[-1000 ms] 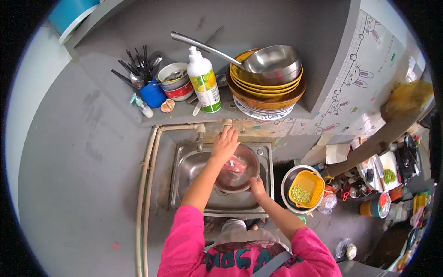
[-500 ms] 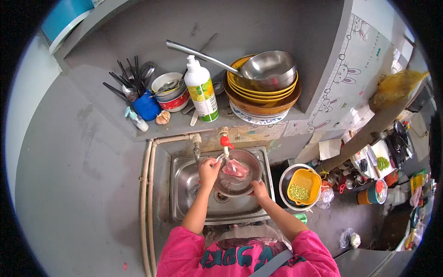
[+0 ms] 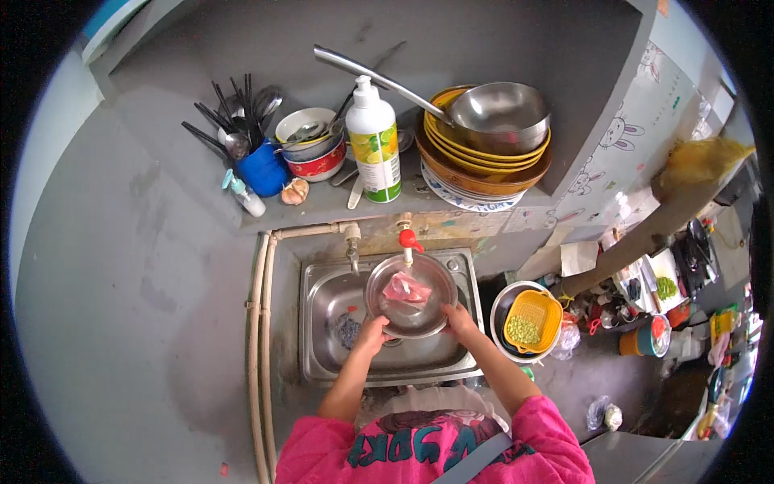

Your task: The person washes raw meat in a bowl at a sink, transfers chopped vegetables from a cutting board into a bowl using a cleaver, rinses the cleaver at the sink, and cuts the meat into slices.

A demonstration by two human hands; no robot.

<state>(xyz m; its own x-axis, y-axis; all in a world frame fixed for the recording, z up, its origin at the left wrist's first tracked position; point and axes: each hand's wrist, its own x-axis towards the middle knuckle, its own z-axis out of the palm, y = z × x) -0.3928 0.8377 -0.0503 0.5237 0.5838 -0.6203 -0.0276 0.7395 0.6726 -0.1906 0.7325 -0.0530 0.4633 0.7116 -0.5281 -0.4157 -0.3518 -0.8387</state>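
Both my hands grip a round metal basin (image 3: 419, 321) over the sink (image 3: 321, 367). My left hand (image 3: 373, 332) is closed on its lower-left rim, and my right hand (image 3: 460, 319) clasps the right side. A pink piece of raw meat (image 3: 405, 289) lies inside, with what looks like a little water around it. Directly above the basin's far edge is a tap with a red handle (image 3: 409, 239). Whether water is running from it I cannot tell.
A second tap (image 3: 352, 254) stands to the left. Above, the shelf holds a pump bottle (image 3: 373, 145), stacked yellow bowls (image 3: 484, 161), a ladle (image 3: 387, 85) and a blue cutlery cup (image 3: 264, 171). Right of the sink, a yellow basket (image 3: 544, 310) contains green pieces.
My left hand has come down from beside the tap to the basin's lower-left rim. The basin has shifted slightly left within the sink, with my right hand still on it. The camera view has shifted.
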